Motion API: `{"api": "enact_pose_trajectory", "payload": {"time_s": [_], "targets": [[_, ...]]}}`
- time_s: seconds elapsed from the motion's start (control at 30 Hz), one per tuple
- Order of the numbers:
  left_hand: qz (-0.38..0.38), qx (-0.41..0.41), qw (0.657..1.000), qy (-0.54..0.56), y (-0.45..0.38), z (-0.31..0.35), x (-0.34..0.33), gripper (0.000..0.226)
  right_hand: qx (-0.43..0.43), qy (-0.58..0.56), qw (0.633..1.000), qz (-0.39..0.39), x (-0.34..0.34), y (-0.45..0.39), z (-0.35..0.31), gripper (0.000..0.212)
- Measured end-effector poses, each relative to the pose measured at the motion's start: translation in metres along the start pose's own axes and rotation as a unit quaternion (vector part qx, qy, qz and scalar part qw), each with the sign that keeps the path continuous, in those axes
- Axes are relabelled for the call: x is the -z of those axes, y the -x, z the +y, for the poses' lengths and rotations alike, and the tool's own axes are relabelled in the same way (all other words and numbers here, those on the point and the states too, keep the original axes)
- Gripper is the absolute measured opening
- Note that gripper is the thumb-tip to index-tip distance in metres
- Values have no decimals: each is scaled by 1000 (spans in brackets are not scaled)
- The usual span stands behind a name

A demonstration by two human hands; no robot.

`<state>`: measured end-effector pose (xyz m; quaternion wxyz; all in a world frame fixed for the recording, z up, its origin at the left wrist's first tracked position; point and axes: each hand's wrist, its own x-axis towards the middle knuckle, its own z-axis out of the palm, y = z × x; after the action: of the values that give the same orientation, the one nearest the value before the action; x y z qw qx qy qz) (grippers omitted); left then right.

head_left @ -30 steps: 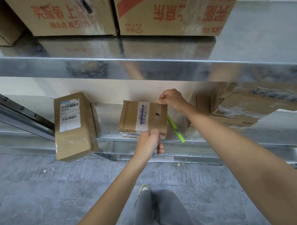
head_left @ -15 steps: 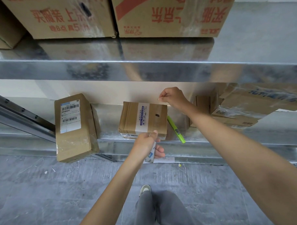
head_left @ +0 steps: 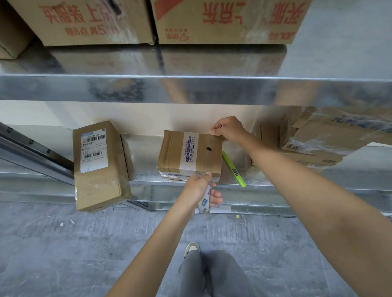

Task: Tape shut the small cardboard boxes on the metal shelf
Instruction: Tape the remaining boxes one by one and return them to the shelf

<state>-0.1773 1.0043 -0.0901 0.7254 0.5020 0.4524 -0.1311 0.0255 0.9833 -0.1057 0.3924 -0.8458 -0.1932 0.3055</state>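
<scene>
- Right hand (head_left: 231,129) pinches the far top corner of the small brown cardboard box (head_left: 189,154) on the silver metal shelf (head_left: 280,186).
- Left hand (head_left: 199,189), at the near edge, grips a white tape roll (head_left: 204,202).
- Risk: an unsteadied box could slide, wrinkling the tape.

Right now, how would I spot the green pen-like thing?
Look at the lower metal shelf. A small cardboard box sits mid-shelf; just to its right lies the bright green pen-like thing, overhanging the shelf's front edge, the only vivid colour among brown cartons.
</scene>
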Motion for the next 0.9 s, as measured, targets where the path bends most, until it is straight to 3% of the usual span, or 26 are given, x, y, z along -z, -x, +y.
{"api": "enact_pose_trajectory", "payload": {"time_s": [0.17, 0.3, 0.47, 0.57, 0.8, 0.9], "targets": [[5, -9, 1000, -14, -6, -13, 5, 32, -165, -138, 975, -57, 2, -2, -3, 9], [22, -34, 999, -26, -11, -17, 19, 39, -215, -221, 949, -71, -5, -1, 1, 17], [46, -44, 996, -58, -17, -9, 39, 57, -227, -279, 931, -58, -11, 6, 7, 20], [70, -63, 990, -101, -23, -5, 51, 56, -213, -308, 926, -41, -16, 10, 8, 24], [43, -47, 990, -128, -33, 1, 64, 59, -267, -361, 893, -6, -35, 21, 11, 11], [25, -44, 988, -144, -35, 0, 70, 60, -218, -391, 894, 18, -40, 29, 9, 18]]}}
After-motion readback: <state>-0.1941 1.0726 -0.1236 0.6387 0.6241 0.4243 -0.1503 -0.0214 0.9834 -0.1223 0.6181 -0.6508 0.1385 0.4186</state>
